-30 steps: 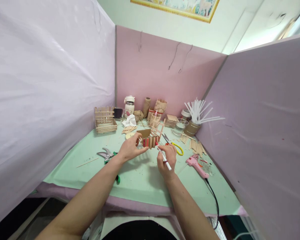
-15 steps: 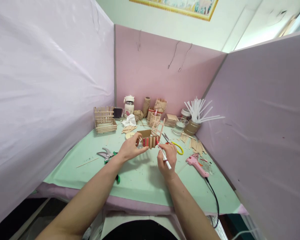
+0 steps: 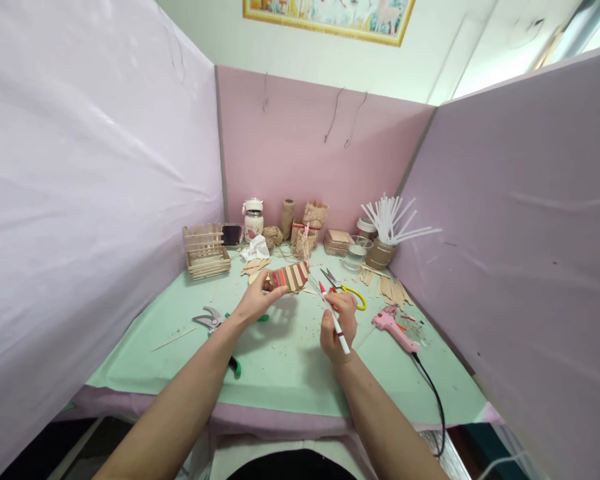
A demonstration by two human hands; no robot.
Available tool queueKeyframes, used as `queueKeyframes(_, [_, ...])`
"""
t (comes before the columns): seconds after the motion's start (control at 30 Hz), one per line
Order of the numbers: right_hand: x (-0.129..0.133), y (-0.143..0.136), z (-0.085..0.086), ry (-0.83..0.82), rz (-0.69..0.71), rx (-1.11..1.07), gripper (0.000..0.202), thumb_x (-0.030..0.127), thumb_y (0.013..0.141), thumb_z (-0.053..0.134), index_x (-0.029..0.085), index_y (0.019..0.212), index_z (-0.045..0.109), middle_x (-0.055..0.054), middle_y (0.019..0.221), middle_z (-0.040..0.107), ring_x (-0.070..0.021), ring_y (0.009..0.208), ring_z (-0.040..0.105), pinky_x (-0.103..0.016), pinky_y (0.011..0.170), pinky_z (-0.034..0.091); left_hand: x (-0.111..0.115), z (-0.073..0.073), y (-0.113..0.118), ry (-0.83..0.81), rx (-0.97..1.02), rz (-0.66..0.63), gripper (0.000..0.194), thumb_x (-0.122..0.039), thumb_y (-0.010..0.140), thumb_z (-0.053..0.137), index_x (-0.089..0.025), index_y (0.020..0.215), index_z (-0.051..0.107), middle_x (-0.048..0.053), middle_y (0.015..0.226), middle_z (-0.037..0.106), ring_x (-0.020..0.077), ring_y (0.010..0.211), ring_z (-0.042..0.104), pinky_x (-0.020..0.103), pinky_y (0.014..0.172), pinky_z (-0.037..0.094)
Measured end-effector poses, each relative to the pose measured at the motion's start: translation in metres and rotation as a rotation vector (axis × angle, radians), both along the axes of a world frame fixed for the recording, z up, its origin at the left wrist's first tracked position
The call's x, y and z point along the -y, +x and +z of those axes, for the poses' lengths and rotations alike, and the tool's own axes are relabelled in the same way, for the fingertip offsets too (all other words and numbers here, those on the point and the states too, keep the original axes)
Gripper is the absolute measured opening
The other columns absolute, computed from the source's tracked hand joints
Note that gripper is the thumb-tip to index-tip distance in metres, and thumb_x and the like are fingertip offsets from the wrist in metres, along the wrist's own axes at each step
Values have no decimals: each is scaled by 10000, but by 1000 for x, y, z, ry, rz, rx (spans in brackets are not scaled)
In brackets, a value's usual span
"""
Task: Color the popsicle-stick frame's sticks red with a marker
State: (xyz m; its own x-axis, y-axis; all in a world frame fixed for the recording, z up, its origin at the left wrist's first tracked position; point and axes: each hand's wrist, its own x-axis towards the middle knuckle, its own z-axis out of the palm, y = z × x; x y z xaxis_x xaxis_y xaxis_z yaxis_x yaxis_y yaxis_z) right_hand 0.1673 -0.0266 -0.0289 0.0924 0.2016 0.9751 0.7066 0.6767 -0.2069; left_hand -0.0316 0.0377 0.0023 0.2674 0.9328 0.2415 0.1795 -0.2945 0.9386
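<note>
Both hands are full: the left hand [image 3: 256, 300] pinches a striped piece [image 3: 293, 277] above the middle of the table [image 3: 280, 390], tilted, I'd guess, to show its stripes; the right hand [image 3: 349, 316] grips a marker [image 3: 343, 343], tip apart. Scissors [image 3: 329, 276] crowd it from beyond; shears [image 3: 206, 321] lie beneath the left forearm, a glue gun [image 3: 396, 331] toward the right edge.

Small craft workspace, partitioned off inside a larger room. Pink back panel [image 3: 295, 153], lilac-covered side panels [image 3: 100, 173]; pale room wall [image 3: 200, 27] and gilt-framed picture [image 3: 330, 17] above. Whether home or business: cannot tell. Evidence for handicraft on the green-covered table [image 3: 280, 383]: pink hot-glue gun [image 3: 397, 331], pruning shears [image 3: 209, 321], scissors [image 3: 334, 281], loose craft sticks [image 3: 395, 292], twine cone [image 3: 287, 213], twine ball [image 3: 273, 235], stick-built rack [image 3: 207, 268]. Red-tipped marker [image 3: 343, 342] and part-coloured slatted piece [image 3: 291, 277] in hand. Wire hooks [image 3: 334, 113] on back panel.
</note>
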Motion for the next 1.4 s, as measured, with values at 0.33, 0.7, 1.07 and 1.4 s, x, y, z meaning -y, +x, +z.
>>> queueKeyframes(0.33, [-1,-2,1,-8,-25,-31,338,97,892,540,252,1187,598,-57,1023,605,-210,956,614,-416,849,549,2,2,2,24,7,-37,463,-560,771,673,-207,1010,492,-36,762,559,118,627,493,273,633,400])
queueKeyframes(0.7, [-6,0,4,-19,-45,-208,209,146,935,513,241,1107,587,-49,988,595,-204,941,602,-397,828,518,2,-8,4,247,-582,-13,509,-530,758,700,-237,1098,458,-46,783,510,163,688,501,283,645,362])
queueKeyframes(1.07, [-7,3,4,-74,-72,-261,150,182,945,497,234,1052,589,-46,975,611,-202,939,603,-399,839,507,-5,-20,4,175,-647,-118,551,-533,703,759,-220,1054,472,-31,825,564,166,703,518,276,649,374])
queueKeyframes(1.4, [-6,3,5,-83,-39,-261,171,172,930,501,237,1059,593,-48,983,618,-213,944,609,-413,847,506,-4,-16,2,134,-588,-188,499,-476,707,759,-216,1052,509,-11,855,617,170,715,557,271,651,393])
